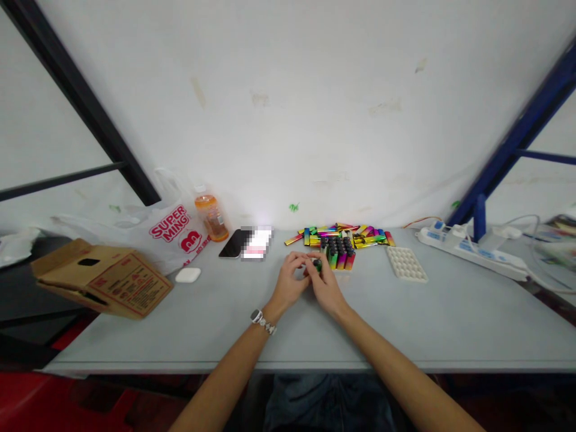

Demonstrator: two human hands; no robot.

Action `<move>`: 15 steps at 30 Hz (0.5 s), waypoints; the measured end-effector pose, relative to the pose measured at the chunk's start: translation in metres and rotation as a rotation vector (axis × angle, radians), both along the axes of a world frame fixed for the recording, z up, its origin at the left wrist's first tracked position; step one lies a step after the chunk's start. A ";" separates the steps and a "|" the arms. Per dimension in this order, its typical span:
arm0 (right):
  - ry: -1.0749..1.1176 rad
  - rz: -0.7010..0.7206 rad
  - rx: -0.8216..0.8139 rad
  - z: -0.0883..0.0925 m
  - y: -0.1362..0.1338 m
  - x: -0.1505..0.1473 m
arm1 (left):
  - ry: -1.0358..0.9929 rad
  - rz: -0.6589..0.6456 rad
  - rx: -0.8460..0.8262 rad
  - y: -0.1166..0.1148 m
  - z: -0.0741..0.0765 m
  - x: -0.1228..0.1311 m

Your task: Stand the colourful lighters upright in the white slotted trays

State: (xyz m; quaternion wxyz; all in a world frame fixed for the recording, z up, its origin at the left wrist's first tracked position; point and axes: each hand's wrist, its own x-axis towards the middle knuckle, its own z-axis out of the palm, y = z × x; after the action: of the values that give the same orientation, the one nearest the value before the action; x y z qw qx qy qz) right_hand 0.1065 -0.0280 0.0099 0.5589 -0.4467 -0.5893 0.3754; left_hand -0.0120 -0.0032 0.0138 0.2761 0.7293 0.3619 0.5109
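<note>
My left hand [291, 281] and my right hand [324, 287] meet at the middle of the grey table [450, 324], fingers pinched together around a small dark and green piece [317, 264]. Just beyond them stands a block of rainbow-coloured pieces with black tops [338, 252]. Behind that lies a loose pile of flat rainbow-coloured strips [346, 234]. A white tray with round hollows [407, 263] lies to the right of the block. A watch sits on my left wrist.
At the left lie a cardboard box [102, 277], a white plastic bag [168, 231], an orange bottle [211, 217], a dark phone [234, 243] and a small white case [188, 275]. A white power strip [468, 249] with cables lies at the right. A white wall stands behind the table.
</note>
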 end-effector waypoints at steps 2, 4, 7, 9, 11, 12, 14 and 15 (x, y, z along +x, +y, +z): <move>0.061 0.022 -0.070 -0.003 0.001 0.001 | 0.044 0.021 0.028 -0.003 0.002 0.000; 0.110 0.031 -0.130 -0.008 0.001 0.003 | 0.078 -0.011 0.054 -0.006 0.006 -0.003; 0.151 0.046 -0.166 -0.013 0.002 0.004 | 0.021 -0.057 0.087 -0.009 0.012 -0.009; 0.127 0.047 -0.152 -0.015 0.005 0.003 | -0.057 -0.039 0.065 -0.008 0.013 -0.012; 0.068 0.044 -0.108 -0.016 0.009 -0.001 | -0.112 -0.031 -0.021 -0.006 0.012 -0.013; 0.042 0.043 -0.085 -0.016 0.012 -0.003 | -0.132 -0.050 -0.080 -0.004 0.010 -0.013; 0.010 0.036 -0.055 -0.016 0.017 -0.007 | -0.186 -0.145 -0.204 -0.002 0.006 -0.011; 0.001 0.027 -0.045 -0.016 0.019 -0.009 | -0.220 -0.217 -0.261 -0.001 0.003 -0.010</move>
State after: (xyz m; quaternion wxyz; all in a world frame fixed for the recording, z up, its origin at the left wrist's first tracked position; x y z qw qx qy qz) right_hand 0.0976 -0.0092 -0.0059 0.5438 -0.4511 -0.5864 0.3962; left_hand -0.0219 -0.0040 0.0167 0.4597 0.6617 0.3119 0.5035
